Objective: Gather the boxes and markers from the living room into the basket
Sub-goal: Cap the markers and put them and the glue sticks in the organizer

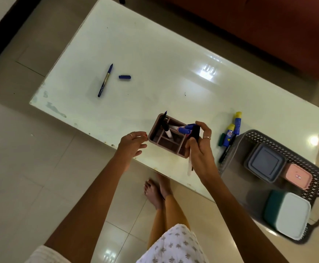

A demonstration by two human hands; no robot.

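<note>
Worktop (pixel 155 54), white and glossy, ran from upper left to lower right of the frame. Brown organiser (pixel 169 138) sat at its near edge, centre frame, several markers standing in its compartments.

Right hand (pixel 200 147) gripped a black-capped marker (pixel 193 143), white barrel pointing down toward the frame's bottom, held right against the organiser's right side. Left hand (pixel 134 143) hovered just left of the organiser, fingers loosely spread, holding nothing; fingertips near its wall, contact not clear.

Basket (pixel 236 149), dark and perforated, stood at lower right, holding a grey box (pixel 265 163), a pink box (pixel 298 176) and a teal-and-white box (pixel 287 215). Two yellow-capped glue sticks (pixel 232 130) and a dark marker (pixel 224 151) lay on the worktop between organiser and basket.

Loose blue pen (pixel 105 80) lay well apart, upper left of the hands, long axis running near-vertical in frame, tip uppermost. Its cap (pixel 124 77) lay just right of it, separate.

Judgement: the left hand was the nearer one for the pen and cap; the right was nearer the basket and the items beside it.
</note>
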